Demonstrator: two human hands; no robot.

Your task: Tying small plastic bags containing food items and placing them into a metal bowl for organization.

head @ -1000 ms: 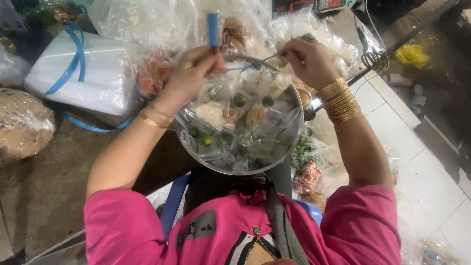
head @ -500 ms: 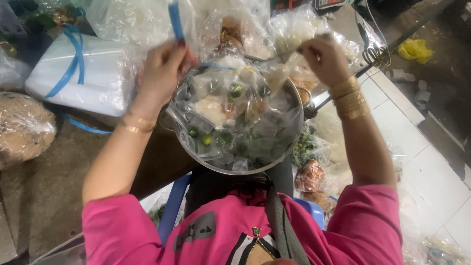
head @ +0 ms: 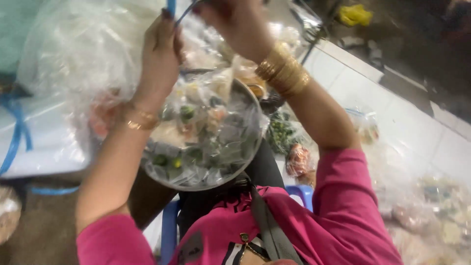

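Both hands have lifted higher: left hand [head: 161, 49] pinches a blue strip [head: 171, 6], right hand [head: 235, 22] grips, contents unclear. The clear bag [head: 206, 132] fills the metal bowl [head: 252, 105] below. White tiled floor [head: 417, 132] right.

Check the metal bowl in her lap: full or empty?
Full. The metal bowl holds clear plastic bags of green and pale food, piled to its rim, below the left hand and right hand.

Both hands, left hand [head: 161, 49] and right hand [head: 235, 22], grip a clear bag [head: 206, 132] over a metal bowl [head: 248, 162].
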